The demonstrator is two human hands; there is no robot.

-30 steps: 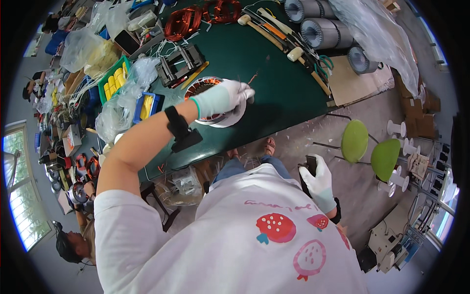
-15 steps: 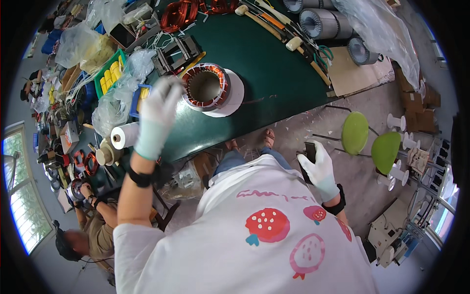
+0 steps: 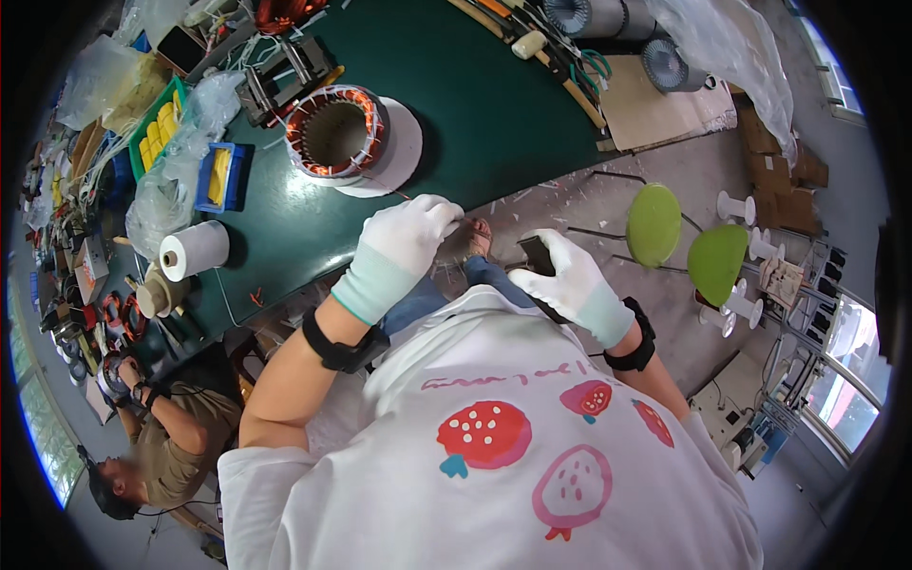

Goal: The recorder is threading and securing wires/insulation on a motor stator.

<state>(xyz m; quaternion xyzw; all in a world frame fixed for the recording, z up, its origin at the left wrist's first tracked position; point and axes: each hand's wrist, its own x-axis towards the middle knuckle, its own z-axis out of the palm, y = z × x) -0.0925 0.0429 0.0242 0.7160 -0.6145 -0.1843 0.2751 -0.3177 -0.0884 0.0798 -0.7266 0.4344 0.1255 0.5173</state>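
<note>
My left hand (image 3: pixel 404 242), in a white glove, is closed with fingertips pinched together past the bench edge. A thin lead wire (image 3: pixel 401 195) runs from the motor stator to these fingers; the pinched end is hidden. The stator (image 3: pixel 335 133), a grey ring with copper windings laced in white, lies on a round white disc (image 3: pixel 404 152) on the green bench. My right hand (image 3: pixel 575 285), also gloved, is wrapped round a dark, flat, elongated object (image 3: pixel 538 255) in front of my waist. Its exact kind cannot be made out.
A blue tray (image 3: pixel 220 179), a white thread spool (image 3: pixel 195 249) and a green crate of yellow rolls (image 3: pixel 158 133) stand left. Mallets and scissors (image 3: pixel 595 66) lie far right by bare stator cores (image 3: pixel 670 65). Green stools (image 3: pixel 654 226) stand right. A co-worker (image 3: pixel 176 432) sits lower left.
My left hand has come down and right from beside the stator to the bench's near edge, its fingers now pinched on the lead wire. My right hand has moved left toward it, still holding the dark object.
</note>
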